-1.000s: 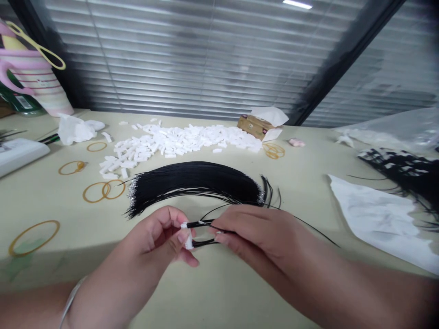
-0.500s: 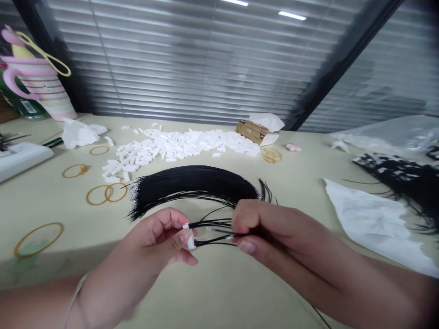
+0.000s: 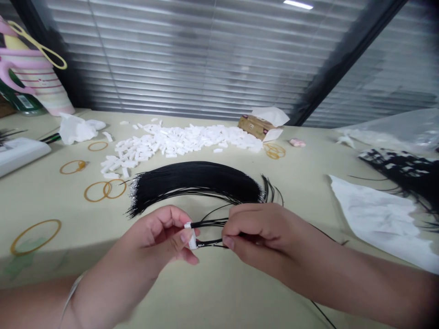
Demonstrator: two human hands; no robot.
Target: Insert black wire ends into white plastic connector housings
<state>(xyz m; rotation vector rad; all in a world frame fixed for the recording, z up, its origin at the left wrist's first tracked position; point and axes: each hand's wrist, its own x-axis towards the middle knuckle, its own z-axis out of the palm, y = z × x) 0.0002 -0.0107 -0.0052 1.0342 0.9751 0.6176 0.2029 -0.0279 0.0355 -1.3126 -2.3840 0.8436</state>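
Note:
My left hand (image 3: pixel 164 240) pinches a white plastic connector housing (image 3: pixel 192 238) between thumb and fingers. Several black wires (image 3: pixel 210 223) run from the housing toward the right. My right hand (image 3: pixel 252 228) is closed on black wire just right of the housing, thumb against the bent fingers. A wire end with a small metal tip lies close to the housing's lower part; whether it is inside cannot be made out. Behind both hands lies a thick curved bundle of black wires (image 3: pixel 195 180) with silvery terminals at its ends.
A pile of white connector housings (image 3: pixel 178 139) lies behind the bundle. Rubber bands (image 3: pixel 36 236) lie at the left. A tissue pack (image 3: pixel 262 125), a white paper sheet (image 3: pixel 373 219) and finished-looking black wires with white connectors (image 3: pixel 404 173) are farther right. A striped tumbler (image 3: pixel 44 84) stands back left.
My right hand has moved slightly left, bringing the held wire nearer the housing, and its fingers are bent more closely together. My left hand keeps its pinch. The camera view has shifted a little.

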